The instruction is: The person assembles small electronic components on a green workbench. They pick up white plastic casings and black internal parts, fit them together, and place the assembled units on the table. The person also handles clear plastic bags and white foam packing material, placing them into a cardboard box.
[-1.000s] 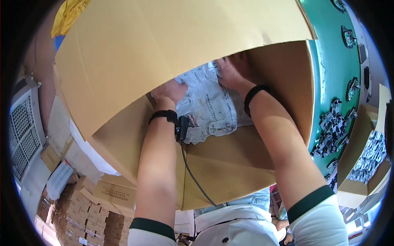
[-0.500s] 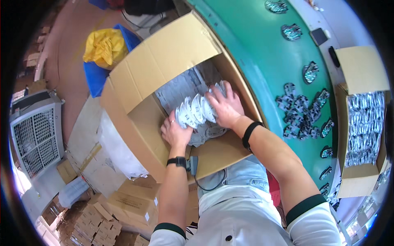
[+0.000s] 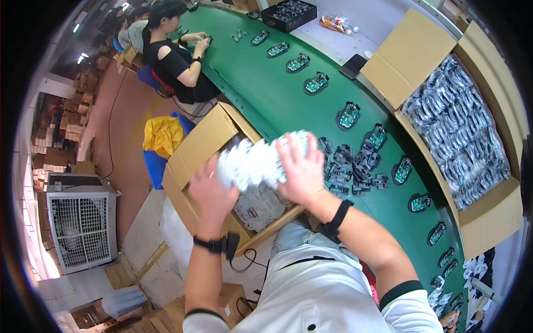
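Note:
My left hand (image 3: 212,187) and my right hand (image 3: 302,171) press from both ends on a row of white curved pieces (image 3: 251,165), packed side by side. Motion smears the row, so I cannot make out what the pieces are. They are held above an open cardboard box (image 3: 189,161) in front of me. Inside that box, below the row, lie more pieces in clear and greyish wrapping (image 3: 260,210). A black band circles each of my wrists.
To the right runs a green conveyor belt (image 3: 250,72) bearing spaced green circuit boards in black bases and a pile of black plastic parts (image 3: 352,169). Beyond it stands an open carton (image 3: 383,83) of wrapped parts. A co-worker (image 3: 175,61) works at the far left. A blue bin (image 3: 152,166) holds yellow cloth.
Both hands have lifted the row of white pieces up out of the box. My view has swung, bringing the co-worker and more of the belt into sight.

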A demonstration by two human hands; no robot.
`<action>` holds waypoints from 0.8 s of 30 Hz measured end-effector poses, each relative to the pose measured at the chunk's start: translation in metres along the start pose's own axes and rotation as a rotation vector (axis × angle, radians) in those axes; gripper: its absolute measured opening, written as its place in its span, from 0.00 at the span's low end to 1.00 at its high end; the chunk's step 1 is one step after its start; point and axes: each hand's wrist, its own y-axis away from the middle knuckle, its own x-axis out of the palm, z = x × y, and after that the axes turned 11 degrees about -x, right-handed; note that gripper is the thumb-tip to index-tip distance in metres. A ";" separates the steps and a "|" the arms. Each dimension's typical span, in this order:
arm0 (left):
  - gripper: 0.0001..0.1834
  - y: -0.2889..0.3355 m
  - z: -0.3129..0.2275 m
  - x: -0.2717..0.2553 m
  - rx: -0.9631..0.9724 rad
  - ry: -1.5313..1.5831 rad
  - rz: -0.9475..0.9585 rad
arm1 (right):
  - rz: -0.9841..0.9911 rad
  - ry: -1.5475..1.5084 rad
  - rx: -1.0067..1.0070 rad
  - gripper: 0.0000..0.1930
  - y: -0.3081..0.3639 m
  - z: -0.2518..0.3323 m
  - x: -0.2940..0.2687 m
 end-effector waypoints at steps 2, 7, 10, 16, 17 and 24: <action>0.39 -0.051 -0.037 0.026 0.082 0.103 0.010 | -0.064 0.062 0.140 0.50 -0.012 -0.033 -0.008; 0.40 -0.158 -0.104 0.088 0.291 0.043 0.110 | -0.080 0.141 0.360 0.49 -0.046 -0.098 0.011; 0.42 -0.217 -0.112 0.139 0.423 0.003 0.184 | -0.085 0.166 0.479 0.50 -0.068 -0.128 0.062; 0.55 -0.259 -0.102 0.224 0.505 -0.052 0.388 | 0.018 0.009 0.422 0.51 -0.083 -0.132 0.077; 0.56 -0.261 -0.117 0.208 0.528 -0.155 0.449 | -0.007 -0.029 0.414 0.51 -0.074 -0.131 0.062; 0.50 -0.290 -0.214 0.168 0.715 0.063 0.327 | -0.321 0.024 0.618 0.28 0.084 -0.131 -0.005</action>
